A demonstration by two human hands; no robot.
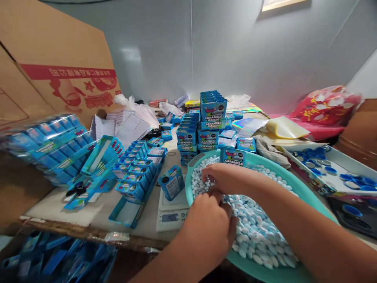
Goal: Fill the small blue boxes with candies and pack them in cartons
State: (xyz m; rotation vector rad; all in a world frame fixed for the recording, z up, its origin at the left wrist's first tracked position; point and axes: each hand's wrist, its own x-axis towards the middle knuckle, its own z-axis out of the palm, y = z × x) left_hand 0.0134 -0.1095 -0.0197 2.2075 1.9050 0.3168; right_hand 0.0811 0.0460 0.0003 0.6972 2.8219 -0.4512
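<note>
Both hands are over a turquoise basin point(312, 196) filled with small white and pale blue candies point(256, 232). My left hand point(209, 222) is closed over the basin's near left side, its curled fingers mostly hidden. Just beyond it, my right hand point(216, 177) bends down at the candies with fingers curled together. The hands meet or overlap, and whatever is in them is hidden. Left of the basin, a small blue box point(171, 182) stands on a white digital scale point(169, 220) with lit digits. Another blue box point(232, 156) sits at the basin's far side, partly behind my right forearm.
Blue display boxes point(213, 108) are stacked behind the basin. A tray of small boxes point(134, 177) lies left of the scale. Wrapped packs point(55, 145) lean at far left by a large carton point(59, 51). A white tray point(350, 165) of blue round pieces stands right.
</note>
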